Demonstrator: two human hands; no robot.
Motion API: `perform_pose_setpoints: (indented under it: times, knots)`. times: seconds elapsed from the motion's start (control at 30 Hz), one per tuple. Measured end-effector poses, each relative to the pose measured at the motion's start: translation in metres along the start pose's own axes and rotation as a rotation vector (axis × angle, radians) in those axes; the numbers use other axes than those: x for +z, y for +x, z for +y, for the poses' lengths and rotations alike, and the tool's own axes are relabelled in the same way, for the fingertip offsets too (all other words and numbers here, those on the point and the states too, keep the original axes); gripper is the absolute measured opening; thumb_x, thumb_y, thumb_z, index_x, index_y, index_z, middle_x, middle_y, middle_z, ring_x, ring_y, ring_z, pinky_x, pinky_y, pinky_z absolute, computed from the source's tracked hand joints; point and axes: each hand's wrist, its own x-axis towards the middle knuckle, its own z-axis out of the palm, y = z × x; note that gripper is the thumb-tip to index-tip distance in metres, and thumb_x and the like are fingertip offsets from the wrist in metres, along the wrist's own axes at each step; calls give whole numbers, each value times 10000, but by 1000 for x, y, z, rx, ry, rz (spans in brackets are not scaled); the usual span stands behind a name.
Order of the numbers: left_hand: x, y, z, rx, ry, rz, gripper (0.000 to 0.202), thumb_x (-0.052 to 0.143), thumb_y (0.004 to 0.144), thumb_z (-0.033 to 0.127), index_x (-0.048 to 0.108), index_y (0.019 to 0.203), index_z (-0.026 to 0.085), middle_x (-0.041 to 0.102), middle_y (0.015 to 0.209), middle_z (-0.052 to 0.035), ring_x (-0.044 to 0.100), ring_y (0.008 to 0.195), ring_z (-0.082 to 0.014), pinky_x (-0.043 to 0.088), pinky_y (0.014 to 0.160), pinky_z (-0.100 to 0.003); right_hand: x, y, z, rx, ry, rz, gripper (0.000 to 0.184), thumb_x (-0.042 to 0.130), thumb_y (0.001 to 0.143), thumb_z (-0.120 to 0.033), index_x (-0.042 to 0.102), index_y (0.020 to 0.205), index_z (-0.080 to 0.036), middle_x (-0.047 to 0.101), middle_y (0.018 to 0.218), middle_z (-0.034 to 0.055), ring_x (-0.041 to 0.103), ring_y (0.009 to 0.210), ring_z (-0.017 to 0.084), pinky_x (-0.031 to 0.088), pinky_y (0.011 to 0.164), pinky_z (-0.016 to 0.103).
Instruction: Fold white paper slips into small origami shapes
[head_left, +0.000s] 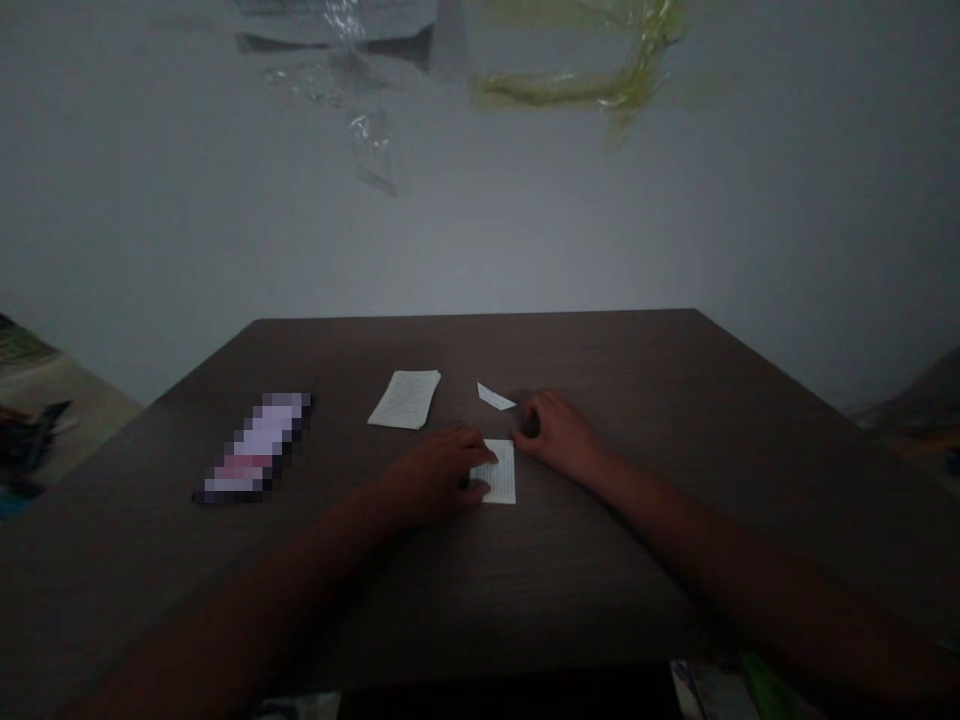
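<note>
Now, fingers parted, the left hand (442,475) rests on the sheet (504,476) near the table's (675,400) middle; the right hand (559,432) curls by its far right corner, pinching or not, can't tell! Just beyond, a scrap (495,397); left, a stack (405,400); farther left, a phone (259,445); far back, a taped wall (600,220).

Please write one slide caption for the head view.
The left hand covers part of a printed sheet, the right hand beside it.
</note>
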Motion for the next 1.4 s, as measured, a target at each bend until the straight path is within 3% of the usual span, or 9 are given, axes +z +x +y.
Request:
perform_pose_setpoints:
  times: [0.2, 0.33, 0.4, 0.47, 0.63, 0.73, 1.0, 1.23, 1.4]
  knots:
    - [3, -4, -4, -13, -51, 51, 386, 911, 1099, 204, 914, 1481, 260, 903, 1553, -105, 864, 1429, -356, 669, 1331, -463, -3, -4, 4, -19, 77, 12, 201, 932, 1042, -258, 733, 1042, -289, 840, 1158, 79, 786, 1109, 335, 644, 998, 485]
    - [10, -3, -16, -70, -150, 73, 474, 962, 1041, 221, 862, 1505, 236, 862, 1671, -137, 807, 1578, -398, 619, 1430, -552, -17, -16, -1, -313, 150, -137, 90, 843, 1138, -208, 826, 1196, -275, 877, 1312, 106, 811, 1303, 345, 656, 1177, 532]
    - [12, -2, -23, -89, -232, 90, 469, 968, 1014, 222, 843, 1467, 226, 857, 1663, -147, 811, 1559, -388, 635, 1411, -563, -21, -21, -7, -454, 143, -275, 93, 806, 1181, -204, 872, 1201, -267, 886, 1296, 109, 826, 1269, 328, 664, 1183, 528]
    - [10, -1, -30, -115, -318, 139, 391, 962, 1008, 248, 831, 1376, 231, 873, 1579, -139, 847, 1456, -367, 685, 1334, -550, -22, -25, -12, -489, 92, -308, 125, 779, 1206, -214, 898, 1202, -254, 892, 1303, 125, 825, 1260, 332, 666, 1196, 548]
    - [4, 4, -46, -232, -378, 291, 93, 823, 1109, 320, 804, 1169, 252, 889, 1282, -99, 883, 1152, -316, 769, 1099, -506, -22, -29, -21, -460, 36, -288, 136, 797, 1218, -237, 925, 1249, -270, 904, 1332, 123, 814, 1276, 331, 656, 1230, 557]
    - [5, 5, -48, -230, -321, 290, 70, 781, 1110, 285, 838, 1143, 260, 890, 1228, -87, 876, 1134, -320, 771, 1093, -517, -22, -30, -23, -450, 23, -292, 140, 794, 1226, -246, 928, 1255, -275, 906, 1336, 124, 811, 1265, 331, 658, 1221, 549]
    - [13, -2, -28, -27, -122, 119, 260, 852, 1147, 227, 933, 1393, 252, 882, 1547, -135, 818, 1513, -365, 661, 1385, -545, -24, -30, -23, -400, 26, -324, 112, 872, 1201, -271, 929, 1297, -262, 895, 1397, 130, 817, 1338, 348, 650, 1261, 574]
    - [2, -7, -21, -27, -36, 50, 462, 958, 1066, 181, 919, 1515, 285, 859, 1654, -107, 814, 1562, -361, 646, 1382, -467, -34, -33, -29, -389, 6, -395, 454, 1049, 1048, -358, 901, 1452, -211, 845, 1543, 191, 772, 1461, 413, 632, 1316, 614]
    - [1, -7, -22, -30, -55, 37, 474, 990, 1032, 190, 907, 1486, 301, 851, 1657, -99, 804, 1557, -375, 644, 1371, -495, -30, -35, -29, -392, -2, -379, 445, 1038, 1047, -394, 905, 1437, -224, 848, 1527, 182, 772, 1446, 418, 625, 1316, 628]
